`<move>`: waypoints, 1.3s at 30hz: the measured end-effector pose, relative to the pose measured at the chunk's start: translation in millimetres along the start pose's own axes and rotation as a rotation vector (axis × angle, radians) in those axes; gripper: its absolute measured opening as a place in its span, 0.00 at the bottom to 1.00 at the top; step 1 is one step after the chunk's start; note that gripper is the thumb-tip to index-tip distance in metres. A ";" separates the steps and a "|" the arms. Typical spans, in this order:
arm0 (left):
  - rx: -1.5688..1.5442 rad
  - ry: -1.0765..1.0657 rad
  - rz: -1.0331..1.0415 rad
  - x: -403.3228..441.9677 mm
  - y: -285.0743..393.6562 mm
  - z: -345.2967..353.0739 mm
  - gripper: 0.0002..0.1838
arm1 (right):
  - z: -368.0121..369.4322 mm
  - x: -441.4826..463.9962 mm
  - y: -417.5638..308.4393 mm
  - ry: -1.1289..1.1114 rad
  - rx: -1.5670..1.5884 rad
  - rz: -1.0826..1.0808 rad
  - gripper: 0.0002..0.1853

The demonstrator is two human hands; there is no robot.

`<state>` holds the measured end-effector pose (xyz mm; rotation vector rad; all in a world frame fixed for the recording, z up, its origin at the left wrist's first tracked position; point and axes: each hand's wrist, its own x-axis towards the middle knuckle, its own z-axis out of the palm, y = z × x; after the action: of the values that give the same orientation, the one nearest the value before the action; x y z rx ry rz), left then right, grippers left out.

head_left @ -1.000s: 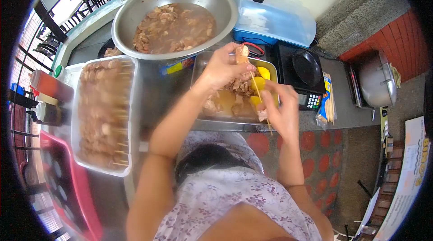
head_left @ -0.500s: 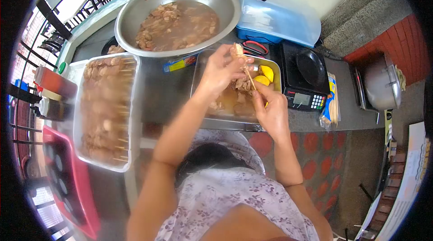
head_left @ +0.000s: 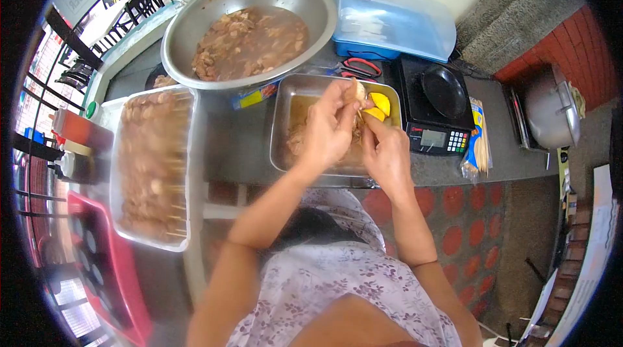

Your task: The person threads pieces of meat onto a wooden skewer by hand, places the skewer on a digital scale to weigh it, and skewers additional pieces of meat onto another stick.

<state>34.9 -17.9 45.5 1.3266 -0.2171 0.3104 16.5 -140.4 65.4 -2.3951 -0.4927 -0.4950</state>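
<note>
My left hand (head_left: 329, 127) pinches a pale piece of meat (head_left: 359, 92) above a metal tray (head_left: 280, 103). My right hand (head_left: 388, 155) grips a thin wooden skewer, mostly hidden now between the fingers; its upper end meets the meat at my left fingertips. In the metal tray lie cut meat pieces (head_left: 297, 140) in brownish liquid. Yellow pieces (head_left: 379, 104), perhaps citrus or plastic, show just beyond my right fingers. To the left, a white tray (head_left: 189, 172) holds rows of meat skewers (head_left: 150, 159), their stick ends pointing right.
A large steel basin (head_left: 170, 55) of meat in liquid stands behind. Red-handled scissors (head_left: 361, 68), a blue lidded box (head_left: 396, 22), a black digital scale (head_left: 431, 123) and a pack of skewers (head_left: 479, 142) lie right. Sauce bottles (head_left: 78, 125) and a pink-rimmed tray (head_left: 107, 249) are left.
Both hands have lowered slightly and come closer together, with my left hand further down the skewer. Less of the skewer shows between them. The view has shifted a little.
</note>
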 end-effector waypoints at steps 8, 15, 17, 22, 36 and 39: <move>0.105 0.013 0.009 -9.0 -2.5 10.9 0.11 | 10.5 0.6 1.3 0.000 -0.034 0.028 0.05; -0.187 -0.006 -0.129 2.1 3.2 -3.0 0.15 | 10.9 -9.1 8.0 0.017 -0.022 0.010 0.07; -0.306 0.011 -0.210 8.1 3.5 -8.9 0.12 | 8.3 -12.9 7.8 0.041 0.015 -0.009 0.08; -0.409 -0.021 -0.385 13.1 12.8 -18.4 0.13 | 0.2 -13.6 3.0 -0.029 0.105 0.044 0.11; -0.476 -0.031 -0.402 12.7 1.1 -17.7 0.12 | -0.6 -16.3 1.5 0.032 0.162 0.017 0.10; -0.420 -0.022 -0.393 12.2 4.8 -16.0 0.12 | -0.6 -15.2 1.4 0.036 0.159 0.011 0.10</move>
<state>44.4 -0.1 50.3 0.9293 -0.0324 -0.0822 3.9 -145.2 58.1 -2.2319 -0.4849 -0.4747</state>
